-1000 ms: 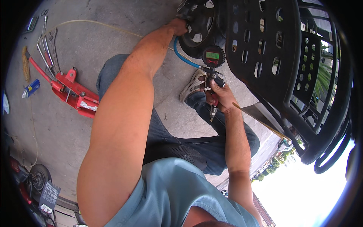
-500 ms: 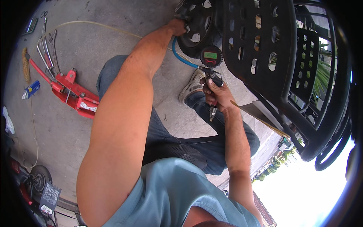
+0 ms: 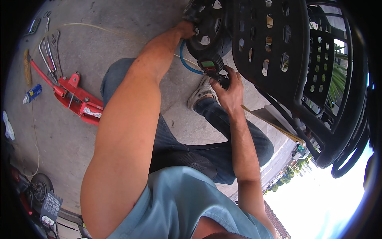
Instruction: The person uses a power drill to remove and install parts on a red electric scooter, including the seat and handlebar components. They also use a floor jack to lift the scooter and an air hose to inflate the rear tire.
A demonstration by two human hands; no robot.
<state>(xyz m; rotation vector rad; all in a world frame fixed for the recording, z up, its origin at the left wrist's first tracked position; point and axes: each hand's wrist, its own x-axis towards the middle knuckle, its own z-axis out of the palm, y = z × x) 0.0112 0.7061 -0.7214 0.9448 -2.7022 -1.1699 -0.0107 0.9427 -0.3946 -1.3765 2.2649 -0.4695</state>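
My left hand (image 3: pixel 186 30) reaches to the rim of a black wheel (image 3: pixel 207 28), its fingers closed and partly hidden. A blue air hose (image 3: pixel 184 59) runs up from the gauge and disappears under that hand, so the hose's tip is out of sight. In my right hand (image 3: pixel 230 89) is a tire inflator gauge (image 3: pixel 207 64) with a round black body and a lit screen. The thumb and fingers wrap its dark handle, and the screen is tilted. One shoe (image 3: pixel 201 95) of mine is on the floor below the gauge.
A black slotted metal rack (image 3: pixel 274 44) overhangs the right side. A red floor jack (image 3: pixel 81 97) lies by my left knee, near wrenches (image 3: pixel 51 55) and a blue spray can (image 3: pixel 32 94). A pale hose (image 3: pixel 91 26) crosses the concrete. A small wheel (image 3: pixel 41 187) is at lower left.
My right hand has risen and moved its grip on the inflator gauge. The gauge has shifted left and slightly down, and its screen has tilted. My left hand stays at the wheel.
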